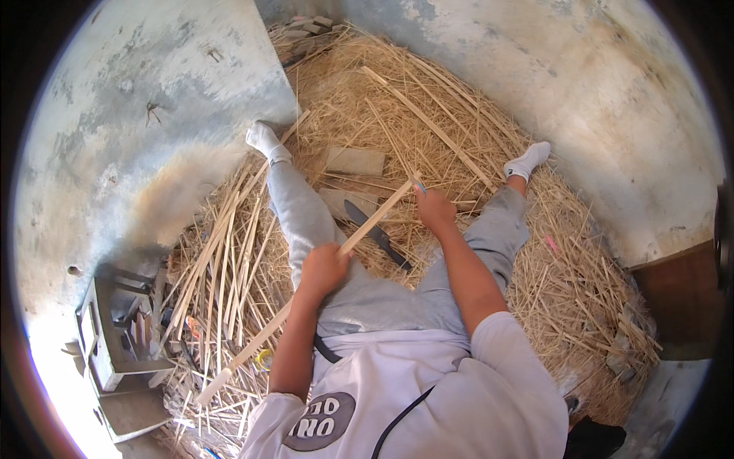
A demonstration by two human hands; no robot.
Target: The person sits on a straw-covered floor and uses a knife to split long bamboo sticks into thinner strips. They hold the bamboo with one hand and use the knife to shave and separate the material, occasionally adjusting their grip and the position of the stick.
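My left hand (323,269) is closed around a long, pale bamboo strip (380,213). The strip slants from beside my left arm at the lower left up to my right hand. Closed at the strip's far end, my right hand (436,209) pinches a small object with a blue part (420,186); its kind is mostly hidden by the fingers. Between my legs lies a large knife (378,236) with a dark blade and black handle, touched by neither hand. Just beyond it are two flat blocks, one (355,161) farther off than the other (348,203).
Long split strips (222,268) are heaped along my left leg. Thin shavings (336,92) cover the floor ahead, with several long strips (436,126) on top. Stained walls (176,99) curve close around. A wooden frame (115,336) stands at the lower left.
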